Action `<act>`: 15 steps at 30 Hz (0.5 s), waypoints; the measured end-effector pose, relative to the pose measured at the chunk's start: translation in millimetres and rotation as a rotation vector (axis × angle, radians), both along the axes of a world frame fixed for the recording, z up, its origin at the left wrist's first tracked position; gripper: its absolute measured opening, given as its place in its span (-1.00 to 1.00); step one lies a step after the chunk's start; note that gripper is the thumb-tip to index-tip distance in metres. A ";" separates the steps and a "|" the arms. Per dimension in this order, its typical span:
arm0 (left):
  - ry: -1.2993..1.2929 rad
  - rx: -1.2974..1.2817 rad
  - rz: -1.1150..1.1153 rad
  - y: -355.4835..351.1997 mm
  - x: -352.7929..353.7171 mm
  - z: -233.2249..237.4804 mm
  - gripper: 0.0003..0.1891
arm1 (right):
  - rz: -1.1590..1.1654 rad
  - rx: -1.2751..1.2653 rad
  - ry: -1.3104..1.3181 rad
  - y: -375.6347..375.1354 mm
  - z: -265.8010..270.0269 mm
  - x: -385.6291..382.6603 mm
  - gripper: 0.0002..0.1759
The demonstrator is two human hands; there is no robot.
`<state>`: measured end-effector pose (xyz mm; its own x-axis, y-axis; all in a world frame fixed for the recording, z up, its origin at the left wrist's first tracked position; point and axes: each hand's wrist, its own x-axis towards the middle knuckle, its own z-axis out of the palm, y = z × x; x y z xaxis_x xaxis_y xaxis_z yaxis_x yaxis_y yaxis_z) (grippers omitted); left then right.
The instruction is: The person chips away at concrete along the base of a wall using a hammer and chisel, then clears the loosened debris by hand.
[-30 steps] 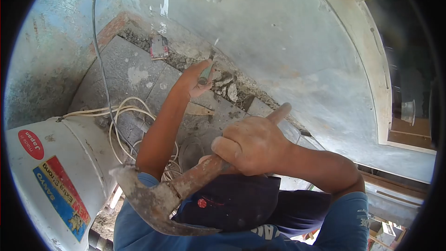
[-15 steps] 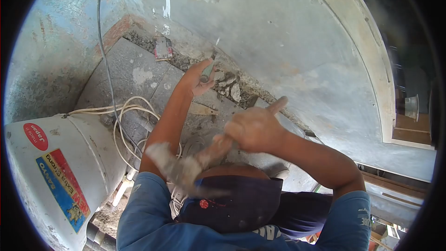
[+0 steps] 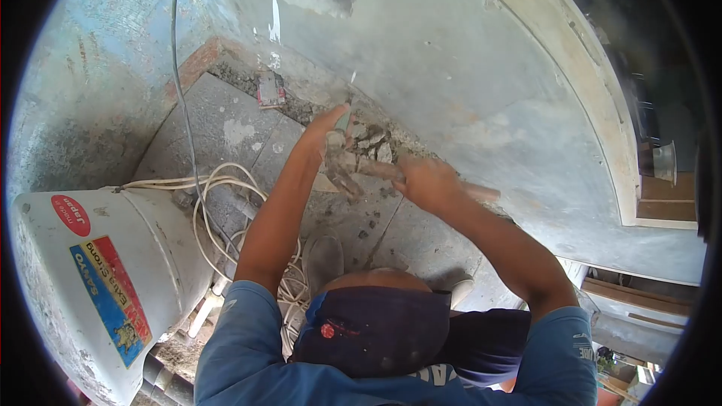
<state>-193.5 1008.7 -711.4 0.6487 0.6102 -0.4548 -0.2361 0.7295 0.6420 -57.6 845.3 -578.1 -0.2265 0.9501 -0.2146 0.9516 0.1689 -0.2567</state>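
Obscuring part of left hand [image 3: 325, 123] and green tool [image 3: 343, 119] — the hammer [image 3: 374, 168].

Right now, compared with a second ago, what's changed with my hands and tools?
Your right hand swung the claw hammer forward, away from your body, to the chisel. Nothing was grabbed or released. Your left hand still holds the chisel by the wall; the bucket stayed put.

On the white container [image 3: 154, 259]: red sticker [image 3: 70, 216] "made in Japan", blue-and-red label [image 3: 111, 299] "SANYO", "Extra Strong"
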 end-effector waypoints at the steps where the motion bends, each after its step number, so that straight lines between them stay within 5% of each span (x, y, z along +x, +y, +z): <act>1: -0.011 0.023 0.011 11.0 4.4 4.9 -0.72 | -0.192 -0.096 -0.147 6.0 0.6 2.9 -0.63; 5: -0.028 -0.244 0.188 -5.7 6.5 12.4 -0.71 | -0.020 0.047 0.120 -4.1 45.9 -36.1 -0.66; 7: 0.016 -0.268 0.220 -2.5 7.3 9.2 -0.71 | 0.268 0.147 0.374 -4.4 67.4 -46.5 -0.67; 9: -0.233 -0.169 0.017 3.9 0.7 -14.6 -0.74 | 0.268 0.236 0.330 -2.4 32.7 -23.1 -0.66; 11: -0.081 -0.114 0.064 -7.9 1.5 12.0 -0.74 | 0.254 0.315 0.293 -7.2 3.0 -2.2 -0.65; 13: 0.050 -0.019 0.125 0.6 5.4 27.8 -0.74 | -0.161 -0.104 -0.143 7.6 1.9 11.2 -0.64; 15: -0.001 -0.256 0.228 -7.8 10.8 16.3 -0.75 | -0.062 -0.013 -0.025 -3.3 11.3 -2.0 -0.64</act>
